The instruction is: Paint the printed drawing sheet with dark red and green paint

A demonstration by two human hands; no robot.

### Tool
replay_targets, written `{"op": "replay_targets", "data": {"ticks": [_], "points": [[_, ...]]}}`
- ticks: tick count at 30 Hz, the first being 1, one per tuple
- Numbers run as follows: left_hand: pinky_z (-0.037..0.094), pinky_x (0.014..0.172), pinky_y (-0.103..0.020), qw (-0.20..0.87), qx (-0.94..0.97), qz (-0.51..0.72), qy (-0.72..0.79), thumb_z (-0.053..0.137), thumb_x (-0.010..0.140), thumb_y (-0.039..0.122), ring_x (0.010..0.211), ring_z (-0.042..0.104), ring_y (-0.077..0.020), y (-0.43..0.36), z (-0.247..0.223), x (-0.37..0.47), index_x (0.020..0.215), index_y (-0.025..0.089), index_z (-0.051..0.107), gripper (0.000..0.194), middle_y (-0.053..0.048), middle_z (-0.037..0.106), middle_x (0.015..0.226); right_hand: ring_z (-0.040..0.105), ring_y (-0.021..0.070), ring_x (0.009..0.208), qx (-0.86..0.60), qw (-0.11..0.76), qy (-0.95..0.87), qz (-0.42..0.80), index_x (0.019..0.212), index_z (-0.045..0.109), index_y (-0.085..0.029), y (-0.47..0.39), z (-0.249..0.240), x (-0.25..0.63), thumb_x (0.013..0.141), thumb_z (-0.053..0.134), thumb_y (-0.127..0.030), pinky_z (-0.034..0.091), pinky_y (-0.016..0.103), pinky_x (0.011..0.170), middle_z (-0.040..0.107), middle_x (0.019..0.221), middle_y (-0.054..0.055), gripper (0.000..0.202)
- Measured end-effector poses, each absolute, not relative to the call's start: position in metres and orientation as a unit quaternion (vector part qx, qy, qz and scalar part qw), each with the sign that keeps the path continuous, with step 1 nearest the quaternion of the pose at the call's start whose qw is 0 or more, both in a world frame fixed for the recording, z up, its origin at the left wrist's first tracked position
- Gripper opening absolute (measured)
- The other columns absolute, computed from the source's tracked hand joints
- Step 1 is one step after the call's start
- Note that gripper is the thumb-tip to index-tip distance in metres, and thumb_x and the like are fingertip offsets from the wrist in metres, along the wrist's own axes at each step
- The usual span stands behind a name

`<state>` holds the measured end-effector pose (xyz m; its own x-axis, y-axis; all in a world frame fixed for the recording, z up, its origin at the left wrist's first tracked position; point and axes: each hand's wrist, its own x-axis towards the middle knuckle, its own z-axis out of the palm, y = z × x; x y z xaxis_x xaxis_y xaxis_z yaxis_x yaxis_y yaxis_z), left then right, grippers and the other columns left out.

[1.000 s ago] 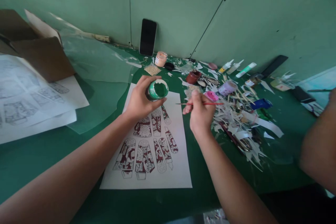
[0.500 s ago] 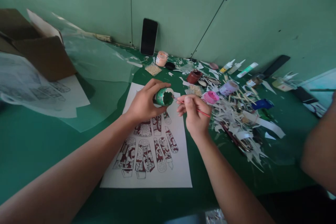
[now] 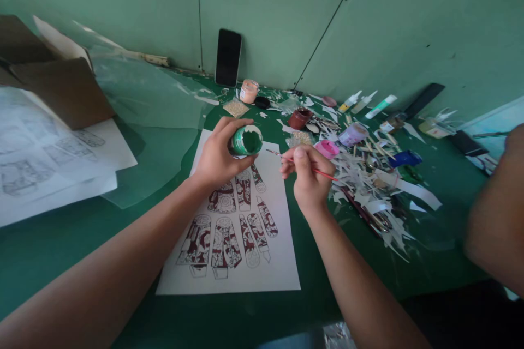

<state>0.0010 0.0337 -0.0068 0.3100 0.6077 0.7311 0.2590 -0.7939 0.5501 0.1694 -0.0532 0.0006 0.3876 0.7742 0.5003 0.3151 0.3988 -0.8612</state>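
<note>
My left hand (image 3: 221, 152) is closed around a jar of green paint (image 3: 246, 140), tilted so its open mouth faces right. In my right hand (image 3: 308, 174) I pinch a thin red paintbrush (image 3: 325, 174). Its tip points left and stands a short way from the jar's mouth, not touching it. Beneath both hands lies a white sheet (image 3: 282, 267) printed with outlined, patterned shapes, many partly coloured dark red. My left hand and the jar cover part of its upper area.
Right of the sheet, paper scraps (image 3: 360, 174) surround a pink paint jar (image 3: 326, 148), a purple one (image 3: 352, 134) and a dark red one (image 3: 299, 118). A phone (image 3: 228, 58) leans on the wall. A cardboard box (image 3: 65, 87) stands left; another person's arm (image 3: 497, 212) is at right.
The brush has come out of the jar's mouth, my right hand moving slightly right and down. The jar has shifted a little left. The camera view has turned slightly.
</note>
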Motion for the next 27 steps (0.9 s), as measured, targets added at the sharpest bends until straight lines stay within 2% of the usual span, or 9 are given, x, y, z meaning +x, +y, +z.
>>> {"op": "replay_targets", "data": {"ticks": [3, 7, 12, 16, 22, 27], "points": [[0.054, 0.093, -0.038, 0.163, 0.769, 0.542, 0.297, 0.076, 0.069, 0.019, 0.108, 0.063, -0.0248, 0.036, -0.007, 0.000, 0.120, 0.019, 0.062, 0.054, -0.007, 0.063, 0.114, 0.056, 0.0080, 0.041, -0.523, 0.658, -0.497, 0.218, 0.065, 0.059, -0.021, -0.047, -0.004, 0.173, 0.086, 0.058, -0.054, 0.047, 0.022, 0.040, 0.058, 0.054, -0.004, 0.039], [0.054, 0.095, -0.040, 0.175, 0.743, 0.561, 0.320, 0.078, 0.069, 0.023, 0.106, 0.063, -0.0250, 0.038, -0.007, 0.000, 0.118, 0.021, 0.062, 0.052, -0.006, 0.064, 0.113, 0.052, 0.0078, 0.036, -0.567, 0.614, -0.466, 0.290, 0.059, 0.055, -0.021, -0.037, -0.014, 0.176, 0.081, 0.060, -0.060, 0.045, 0.021, 0.038, 0.052, 0.046, -0.005, 0.045], [0.052, 0.101, -0.044, 0.190, 0.729, 0.575, 0.320, 0.076, 0.072, 0.024, 0.111, 0.062, -0.0261, 0.039, -0.010, 0.001, 0.118, 0.022, 0.059, 0.050, -0.006, 0.063, 0.118, 0.048, 0.0072, 0.032, -0.597, 0.588, -0.450, 0.308, 0.054, 0.055, -0.020, -0.034, -0.017, 0.173, 0.080, 0.060, -0.063, 0.043, 0.020, 0.035, 0.050, 0.039, -0.005, 0.050], [0.049, 0.105, -0.045, 0.190, 0.725, 0.580, 0.318, 0.076, 0.072, 0.022, 0.117, 0.059, -0.0275, 0.041, -0.011, 0.002, 0.124, 0.023, 0.053, 0.057, -0.007, 0.060, 0.124, 0.045, 0.0058, 0.033, -0.592, 0.583, -0.463, 0.309, 0.052, 0.054, -0.020, -0.036, -0.013, 0.171, 0.075, 0.066, -0.063, 0.039, 0.018, 0.033, 0.049, 0.041, -0.005, 0.050], [0.054, 0.095, -0.041, 0.152, 0.723, 0.572, 0.356, 0.079, 0.067, 0.020, 0.105, 0.062, -0.0249, 0.044, -0.014, 0.003, 0.107, 0.021, 0.054, 0.047, -0.005, 0.061, 0.108, 0.044, 0.0056, 0.035, -0.583, 0.572, -0.488, 0.308, 0.054, 0.051, -0.021, -0.034, -0.013, 0.174, 0.076, 0.064, -0.064, 0.042, 0.019, 0.036, 0.047, 0.043, -0.006, 0.050], [0.053, 0.095, -0.040, 0.135, 0.725, 0.567, 0.366, 0.080, 0.067, 0.019, 0.106, 0.061, -0.0251, 0.046, -0.015, 0.002, 0.109, 0.022, 0.055, 0.049, -0.005, 0.061, 0.111, 0.046, 0.0062, 0.037, -0.580, 0.564, -0.494, 0.319, 0.056, 0.051, -0.021, -0.028, -0.017, 0.173, 0.077, 0.064, -0.065, 0.043, 0.019, 0.037, 0.049, 0.045, -0.006, 0.050]]}}
